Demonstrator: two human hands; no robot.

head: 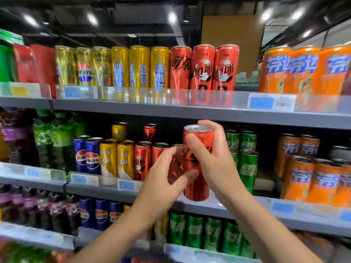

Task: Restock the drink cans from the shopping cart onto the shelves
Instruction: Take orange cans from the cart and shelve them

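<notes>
My right hand (214, 160) grips a tall red cola can (197, 186) upright in front of the middle shelf (237, 205), its silver top level with my fingertips. My left hand (163, 186) curls around a second red can (175, 164), which is blurred and stands at the shelf front just left of the held one; my thumb lies across the held can's lower part. More red cans (142, 160) stand in a row to the left. The shopping cart is out of view.
The top shelf (133, 106) carries gold, yellow, red and orange cans. On the middle shelf, blue and yellow cans stand left and green cans (247, 168) and orange cans (313, 179) right. Lower shelves hold purple bottles and blue and green cans.
</notes>
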